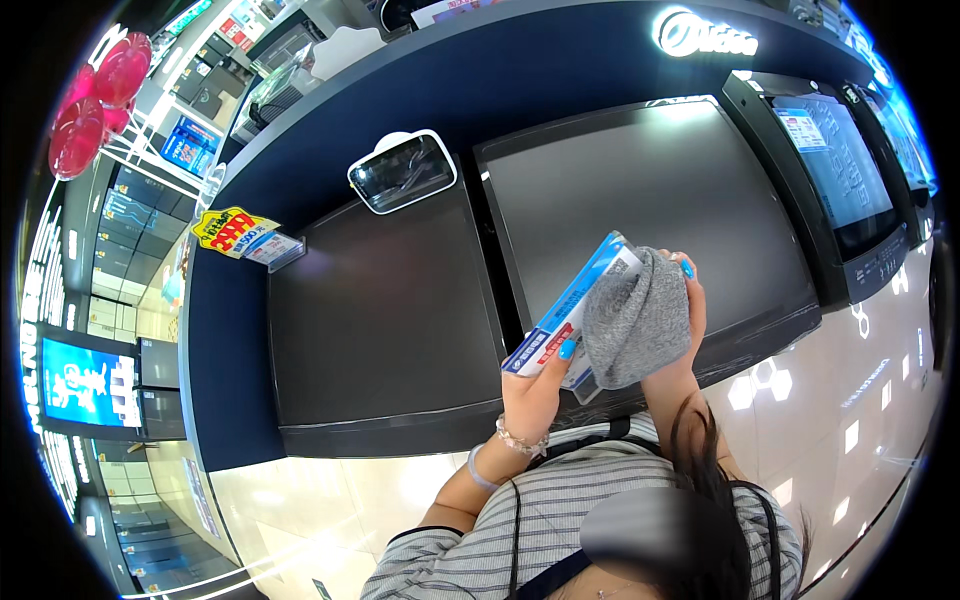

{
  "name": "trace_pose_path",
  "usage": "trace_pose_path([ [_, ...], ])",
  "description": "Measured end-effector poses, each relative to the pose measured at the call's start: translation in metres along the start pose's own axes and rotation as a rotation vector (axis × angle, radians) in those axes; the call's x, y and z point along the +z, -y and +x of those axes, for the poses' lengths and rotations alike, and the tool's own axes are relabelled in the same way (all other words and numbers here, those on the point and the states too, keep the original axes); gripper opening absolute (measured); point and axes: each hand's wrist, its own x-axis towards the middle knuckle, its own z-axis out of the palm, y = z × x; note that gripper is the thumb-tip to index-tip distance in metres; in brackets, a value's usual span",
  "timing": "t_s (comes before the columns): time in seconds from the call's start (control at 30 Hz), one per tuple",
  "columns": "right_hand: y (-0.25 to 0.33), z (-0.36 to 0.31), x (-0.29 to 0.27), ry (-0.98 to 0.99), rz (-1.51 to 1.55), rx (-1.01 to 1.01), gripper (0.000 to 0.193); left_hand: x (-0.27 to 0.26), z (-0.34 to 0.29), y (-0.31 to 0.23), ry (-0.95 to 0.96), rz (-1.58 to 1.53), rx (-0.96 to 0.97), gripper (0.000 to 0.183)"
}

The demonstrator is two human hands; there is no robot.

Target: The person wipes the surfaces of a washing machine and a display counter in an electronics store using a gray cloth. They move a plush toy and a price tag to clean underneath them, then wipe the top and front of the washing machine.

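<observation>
- Card holder (572,308): a clear plastic stand with a blue-and-white printed card, held in front of the torso near the front edge of the dark glossy surface (640,190). It is tilted, its upper end toward the upper right; part of its face lies behind the cloth.
- Left hand (530,393): closed around the holder's lower left end, thumb on the printed face; the other fingers are largely hidden behind it.
- Right hand (697,315): curled around the grey cloth (640,325), which lies against the holder; the palm is covered, so how tightly it grips cannot be told.
- Handling (judged): the holder is probably light, stiff and smooth, liable to slip, scratch or crack at a corner; the cloth looks soft and limp.
- Hold (judged): best taken by the side edges or the clear foot (588,393), clear of the printed face.
- Surroundings: a white-framed dark screen (403,172) stands behind, with a yellow price sign (235,232) farther left.
</observation>
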Motion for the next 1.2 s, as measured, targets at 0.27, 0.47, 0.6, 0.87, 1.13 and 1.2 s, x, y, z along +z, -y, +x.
trace_pose_path([
  [0.27, 0.001, 0.007, -0.027, 0.165, 0.320, 0.277, 0.026, -0.006, 0.013, -0.013, 0.163, 0.077, 0.219, 0.025],
  [0.47, 0.010, -0.006, 0.006, 0.414, -0.059, -0.382, 0.014, 0.001, 0.035, 0.001, 0.225, -0.168, 0.104, 0.084],
  [0.6, 0.027, -0.014, 0.011, 0.814, -0.596, -0.913, 0.025, -0.006, 0.011, -0.001, 0.353, -0.513, -0.382, 0.093],
  [0.87, -0.002, -0.045, 0.006, 1.043, -0.791, -1.219, 0.017, -0.003, 0.020, -0.022, 0.246, -0.816, -0.484, 0.085],
  [1.13, 0.008, -0.009, -0.009, 1.296, -0.916, -1.066, 0.032, -0.017, 0.015, -0.027, 0.219, -0.573, -0.474, 0.095],
  [1.2, 0.012, 0.002, -0.011, 1.286, -0.991, -1.128, 0.037, -0.028, 0.015, -0.020, 0.336, -0.618, -0.530, 0.094],
])
